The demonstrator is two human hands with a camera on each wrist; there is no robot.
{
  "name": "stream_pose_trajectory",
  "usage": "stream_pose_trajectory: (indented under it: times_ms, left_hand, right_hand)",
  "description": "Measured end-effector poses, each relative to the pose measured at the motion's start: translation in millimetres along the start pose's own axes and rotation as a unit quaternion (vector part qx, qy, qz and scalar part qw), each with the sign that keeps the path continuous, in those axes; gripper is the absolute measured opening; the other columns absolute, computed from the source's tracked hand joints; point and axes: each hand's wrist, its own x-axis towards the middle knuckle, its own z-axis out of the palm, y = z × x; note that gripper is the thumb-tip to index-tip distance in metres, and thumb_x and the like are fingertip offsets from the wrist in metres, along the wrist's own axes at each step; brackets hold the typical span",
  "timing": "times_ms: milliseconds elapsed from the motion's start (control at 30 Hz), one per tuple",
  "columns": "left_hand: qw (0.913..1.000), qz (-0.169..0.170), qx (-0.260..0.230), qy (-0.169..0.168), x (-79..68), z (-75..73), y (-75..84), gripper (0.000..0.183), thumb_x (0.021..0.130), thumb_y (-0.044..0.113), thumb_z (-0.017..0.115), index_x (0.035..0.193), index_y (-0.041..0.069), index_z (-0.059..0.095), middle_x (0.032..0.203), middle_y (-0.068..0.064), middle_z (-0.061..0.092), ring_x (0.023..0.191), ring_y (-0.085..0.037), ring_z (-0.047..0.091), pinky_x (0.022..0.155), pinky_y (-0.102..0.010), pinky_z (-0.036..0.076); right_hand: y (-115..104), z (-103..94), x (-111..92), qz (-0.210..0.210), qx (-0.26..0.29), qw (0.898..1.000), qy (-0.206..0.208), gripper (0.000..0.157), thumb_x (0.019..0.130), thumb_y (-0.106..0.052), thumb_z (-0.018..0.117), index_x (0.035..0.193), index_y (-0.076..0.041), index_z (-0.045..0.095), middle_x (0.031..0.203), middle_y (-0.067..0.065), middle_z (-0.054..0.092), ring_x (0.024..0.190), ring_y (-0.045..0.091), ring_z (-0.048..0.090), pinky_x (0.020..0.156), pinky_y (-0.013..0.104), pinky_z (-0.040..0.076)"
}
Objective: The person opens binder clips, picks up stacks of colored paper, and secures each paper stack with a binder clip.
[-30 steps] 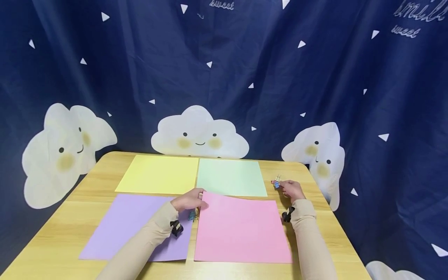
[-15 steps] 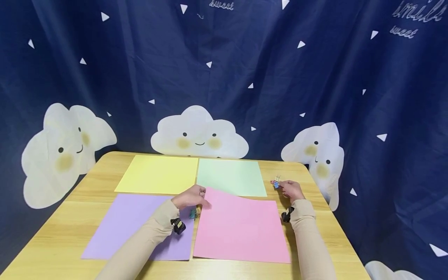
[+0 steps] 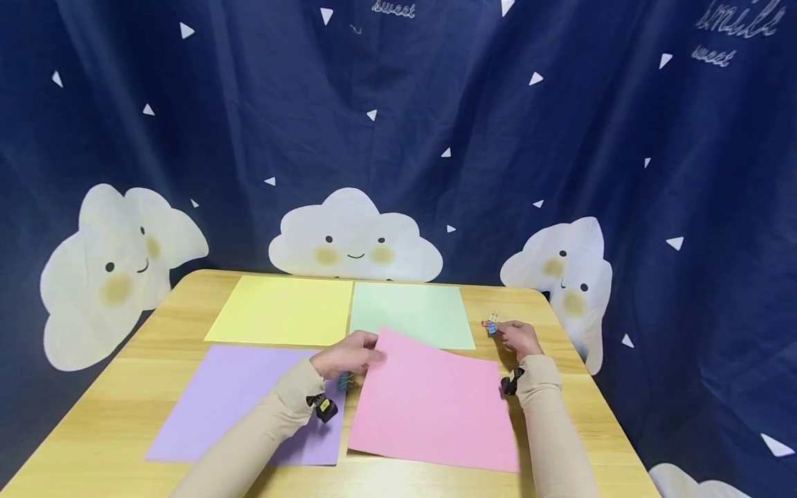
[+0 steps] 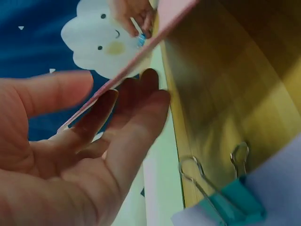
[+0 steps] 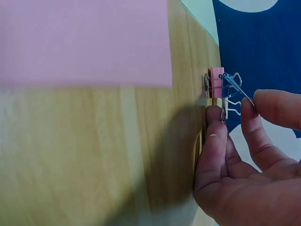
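My left hand (image 3: pixel 349 353) holds the far-left corner of a pink sheet of paper (image 3: pixel 436 408) between thumb and fingers. That corner is raised off the table; in the left wrist view the sheet's edge (image 4: pixel 136 59) runs between them. Close below this hand lies a teal binder clip (image 4: pixel 237 202), by the purple sheet's edge; whether it clamps the sheet I cannot tell. At the right, my right hand (image 3: pixel 519 339) pinches a wire handle of a blue binder clip (image 3: pixel 492 328). Against it sit a pink binder clip (image 5: pixel 216 82) and a pale one (image 5: pixel 230 109).
A purple sheet (image 3: pixel 249 387) lies near left, partly under the left forearm. Behind are a yellow sheet (image 3: pixel 283 311) and a mint green sheet (image 3: pixel 411 315). All rest on a wooden table (image 3: pixel 93 408), with a dark blue curtain (image 3: pixel 398 138) behind.
My left hand has moved slightly right and up, lifting the pink sheet's corner higher and turning the sheet a little. My right hand has stayed at the clips.
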Motion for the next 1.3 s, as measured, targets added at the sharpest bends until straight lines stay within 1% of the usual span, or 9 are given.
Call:
stream_pose_trajectory:
  times_ms: [133, 300, 433, 533, 667, 900, 1067, 1200, 1300]
  left_hand:
    - [0.9987, -0.02, -0.031, -0.034, -3.2, 3.9, 2.8, 0.056, 0.102, 0.011, 0.059, 0.153, -0.003, 0.039, 0.127, -0.02, 0.062, 0.098, -0.021, 0.069, 0.085, -0.041, 0.065]
    - [0.9973, -0.037, -0.038, -0.05, -10.2, 6.6, 5.2, 0.084, 0.1, 0.007, 0.061, 0.165, 0.003, 0.009, 0.137, -0.024, 0.056, 0.102, -0.026, 0.072, 0.088, -0.049, 0.065]
    - [0.9966, -0.032, -0.047, -0.059, -12.8, 8.3, 4.7, 0.086, 0.097, -0.002, 0.06, 0.166, 0.008, 0.009, 0.126, -0.025, 0.063, 0.092, -0.026, 0.075, 0.082, -0.048, 0.066]
    - [0.9964, -0.036, -0.053, -0.055, -13.5, 9.8, 2.7, 0.09, 0.095, -0.005, 0.06, 0.166, 0.008, 0.006, 0.118, -0.023, 0.061, 0.084, -0.023, 0.075, 0.077, -0.045, 0.067]
    - [0.9957, -0.036, -0.066, -0.053, -14.7, 11.5, -0.1, 0.09, 0.096, -0.006, 0.058, 0.166, 0.007, 0.004, 0.116, -0.022, 0.06, 0.081, -0.026, 0.076, 0.075, -0.044, 0.067]
    - [0.9966, -0.02, -0.06, -0.052, -16.3, 10.6, -5.3, 0.062, 0.099, -0.003, 0.057, 0.153, -0.003, 0.027, 0.109, -0.021, 0.063, 0.078, -0.029, 0.077, 0.073, -0.045, 0.067]
    - [0.9975, -0.022, -0.055, -0.038, -20.5, 8.8, -7.4, 0.051, 0.1, 0.0, 0.056, 0.145, -0.009, 0.034, 0.111, -0.02, 0.062, 0.078, -0.026, 0.076, 0.073, -0.042, 0.067]
    - [0.9972, -0.022, -0.064, -0.03, -22.5, 5.3, -11.0, 0.057, 0.1, 0.002, 0.057, 0.15, -0.01, 0.031, 0.11, -0.018, 0.063, 0.075, -0.022, 0.074, 0.071, -0.038, 0.067]
    - [0.9967, -0.022, -0.075, -0.023, -23.8, 2.0, -15.8, 0.068, 0.101, 0.004, 0.057, 0.156, -0.009, 0.02, 0.111, -0.02, 0.064, 0.075, -0.019, 0.074, 0.071, -0.037, 0.067]
  right_hand:
    - [0.1, 0.0, 1.0, 0.003, 0.007, 1.0, -0.003, 0.023, 0.102, -0.011, 0.058, 0.114, 0.008, 0.062, 0.071, -0.004, 0.062, 0.056, 0.003, 0.048, 0.054, 0.017, 0.045]
    - [-0.4, -0.3, 0.9, 0.004, 0.007, 1.0, -0.002, 0.025, 0.103, -0.011, 0.058, 0.117, 0.009, 0.06, 0.073, -0.004, 0.063, 0.057, 0.003, 0.049, 0.054, 0.017, 0.045]
    - [-1.0, -1.0, -0.7, 0.005, 0.003, 1.0, 0.004, 0.028, 0.103, -0.013, 0.058, 0.12, 0.01, 0.06, 0.074, -0.004, 0.063, 0.059, 0.003, 0.051, 0.054, 0.016, 0.046]
    - [-1.2, -1.6, -1.4, 0.005, 0.007, 1.0, 0.006, 0.03, 0.103, -0.013, 0.059, 0.121, 0.011, 0.061, 0.073, -0.004, 0.063, 0.059, 0.003, 0.052, 0.054, 0.016, 0.047]
    - [-1.0, -2.6, -2.2, 0.005, 0.013, 1.0, 0.011, 0.034, 0.101, -0.014, 0.062, 0.123, 0.012, 0.062, 0.072, -0.005, 0.065, 0.06, 0.003, 0.054, 0.054, 0.016, 0.048]
    - [0.9, -4.6, -2.9, 0.003, 0.028, 1.0, 0.011, 0.037, 0.1, -0.012, 0.064, 0.126, 0.013, 0.061, 0.074, -0.006, 0.069, 0.06, 0.002, 0.055, 0.053, 0.015, 0.048]
    - [1.1, -4.7, -3.8, -0.001, 0.03, 1.0, 0.008, 0.038, 0.1, -0.011, 0.064, 0.128, 0.014, 0.061, 0.075, -0.007, 0.069, 0.063, 0.002, 0.057, 0.055, 0.015, 0.049]
    - [1.5, -5.2, -2.9, 0.001, 0.035, 0.999, 0.008, 0.037, 0.099, -0.01, 0.064, 0.128, 0.013, 0.062, 0.075, -0.008, 0.07, 0.066, 0.003, 0.06, 0.057, 0.015, 0.052]
    - [2.5, -5.7, -2.3, 0.0, 0.037, 0.999, 0.004, 0.036, 0.099, -0.009, 0.064, 0.127, 0.013, 0.063, 0.075, -0.007, 0.07, 0.066, 0.003, 0.06, 0.057, 0.015, 0.052]
